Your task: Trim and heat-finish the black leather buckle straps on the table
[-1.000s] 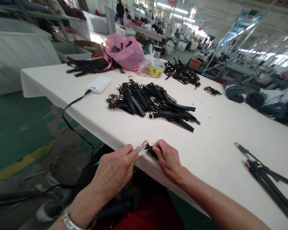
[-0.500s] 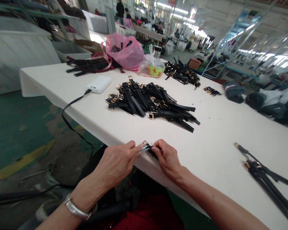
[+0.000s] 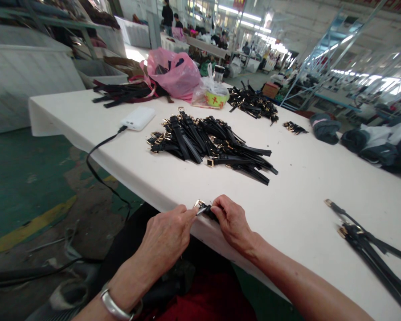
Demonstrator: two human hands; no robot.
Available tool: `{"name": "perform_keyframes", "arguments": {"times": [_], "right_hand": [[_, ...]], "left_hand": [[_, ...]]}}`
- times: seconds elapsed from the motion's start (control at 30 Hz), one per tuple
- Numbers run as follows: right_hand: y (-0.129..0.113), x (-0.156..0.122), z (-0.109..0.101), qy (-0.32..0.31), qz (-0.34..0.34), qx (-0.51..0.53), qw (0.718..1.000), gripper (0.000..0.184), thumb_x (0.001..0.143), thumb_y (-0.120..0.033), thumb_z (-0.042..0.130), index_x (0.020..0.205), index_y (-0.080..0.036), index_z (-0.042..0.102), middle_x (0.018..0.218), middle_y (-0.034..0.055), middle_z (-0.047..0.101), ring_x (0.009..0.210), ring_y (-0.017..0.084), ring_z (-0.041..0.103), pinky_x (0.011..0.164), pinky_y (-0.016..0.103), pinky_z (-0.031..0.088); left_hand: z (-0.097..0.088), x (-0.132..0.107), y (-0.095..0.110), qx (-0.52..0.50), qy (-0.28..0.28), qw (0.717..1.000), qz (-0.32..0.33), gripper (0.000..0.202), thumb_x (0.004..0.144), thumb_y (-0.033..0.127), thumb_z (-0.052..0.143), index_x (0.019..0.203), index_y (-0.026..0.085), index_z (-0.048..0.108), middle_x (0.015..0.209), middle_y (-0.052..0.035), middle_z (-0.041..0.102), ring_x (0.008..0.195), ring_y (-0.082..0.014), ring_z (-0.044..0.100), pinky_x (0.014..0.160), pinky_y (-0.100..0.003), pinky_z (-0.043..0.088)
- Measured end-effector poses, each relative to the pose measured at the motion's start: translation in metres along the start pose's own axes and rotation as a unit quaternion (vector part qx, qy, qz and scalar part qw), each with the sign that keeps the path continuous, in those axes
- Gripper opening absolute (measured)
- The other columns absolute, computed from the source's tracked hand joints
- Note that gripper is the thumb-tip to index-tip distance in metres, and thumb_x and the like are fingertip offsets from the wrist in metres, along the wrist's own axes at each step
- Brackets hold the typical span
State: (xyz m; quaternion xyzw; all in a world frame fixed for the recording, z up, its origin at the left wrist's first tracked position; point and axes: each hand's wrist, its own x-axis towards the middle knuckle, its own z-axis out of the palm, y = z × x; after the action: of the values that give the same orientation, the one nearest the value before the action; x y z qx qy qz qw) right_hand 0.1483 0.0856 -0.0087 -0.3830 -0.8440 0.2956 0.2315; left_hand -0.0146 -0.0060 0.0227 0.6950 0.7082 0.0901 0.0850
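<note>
Buckled black strap sits pinched in the right hand, beside the left hand gripping a blade.

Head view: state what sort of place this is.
Likely a factory workshop: buckled black straps lie heaped on the table, a big white bin stands at the left, and strip lights glow overhead.

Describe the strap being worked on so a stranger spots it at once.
Start at the white table, then its near edge. Between the left hand and right hand is a black strap with a gold-coloured buckle. Other straps lie loose; this one alone is held.
</note>
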Motion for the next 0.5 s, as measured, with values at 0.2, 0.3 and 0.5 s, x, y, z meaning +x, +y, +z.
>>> {"name": "perform_keyframes", "arguments": {"times": [0.2,0.3,0.5], "right_hand": [[-0.012,0.001,-0.027,0.009,0.017,0.064,0.998,0.019,0.089,-0.028,0.043,0.073,-0.02,0.048,0.065,-0.0035,0.049,0.061,0.011,0.045,0.06,0.023,0.035],[-0.019,0.001,-0.06,0.022,0.029,0.067,0.997,0.02,0.088,-0.028,0.044,0.07,-0.02,0.047,0.062,-0.0035,0.048,0.059,0.011,0.044,0.058,0.023,0.035],[-0.015,-0.029,-0.125,-0.064,0.096,-0.03,0.993,0.027,0.088,-0.031,0.044,0.063,-0.021,0.049,0.057,-0.0018,0.048,0.053,0.012,0.042,0.051,0.024,0.032]], "left_hand": [[0.011,-0.003,-0.007,-0.091,0.037,0.995,-0.022,0.034,0.096,0.028,0.032,0.111,0.026,0.063,0.084,-0.0028,0.067,0.079,-0.0171,0.065,0.072,-0.026,0.047],[0.011,-0.006,-0.012,-0.132,0.047,0.989,-0.041,0.033,0.096,0.03,0.035,0.111,0.026,0.064,0.094,-0.0028,0.069,0.087,-0.0173,0.066,0.08,-0.027,0.048],[0.01,-0.009,-0.014,-0.153,0.051,0.986,-0.051,0.032,0.095,0.031,0.038,0.111,0.025,0.064,0.102,-0.0024,0.07,0.091,-0.018,0.066,0.083,-0.029,0.049]]}}
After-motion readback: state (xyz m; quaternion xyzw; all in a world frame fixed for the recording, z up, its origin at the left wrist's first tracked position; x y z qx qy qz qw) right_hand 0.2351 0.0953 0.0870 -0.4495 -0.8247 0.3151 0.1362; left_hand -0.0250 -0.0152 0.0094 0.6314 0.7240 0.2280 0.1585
